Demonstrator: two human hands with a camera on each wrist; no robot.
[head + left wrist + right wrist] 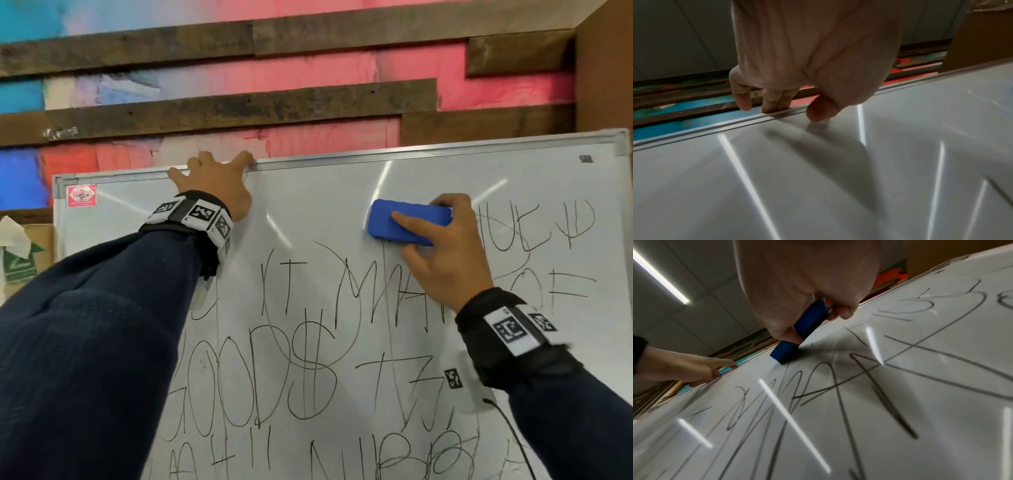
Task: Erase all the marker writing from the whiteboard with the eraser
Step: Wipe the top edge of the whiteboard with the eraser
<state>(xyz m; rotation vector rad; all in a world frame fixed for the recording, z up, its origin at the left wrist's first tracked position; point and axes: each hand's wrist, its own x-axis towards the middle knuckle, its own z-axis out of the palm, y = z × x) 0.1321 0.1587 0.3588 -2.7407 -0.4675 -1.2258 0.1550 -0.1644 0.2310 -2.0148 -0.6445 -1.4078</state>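
A whiteboard (308,205) with an aluminium frame leans against the wall, covered in black marker writing (253,387) over its middle, right and lower parts. My right hand (442,250) grips a blue eraser (407,222) and holds it flat against the board's upper middle; in the right wrist view the eraser (809,324) sits pinched between thumb and fingers on the board (900,386). My left hand (212,186) holds the board's top frame edge, fingers hooked over it; the left wrist view shows these fingers (774,100) behind the frame (715,128) and the thumb on the front.
Behind the board stands a wall of dark wooden planks (239,106) with pink and blue paint. A cardboard box (24,250) with a white tissue sits at the left edge. A red sticker (81,196) marks the board's top-left corner. The upper-left board area carries no writing.
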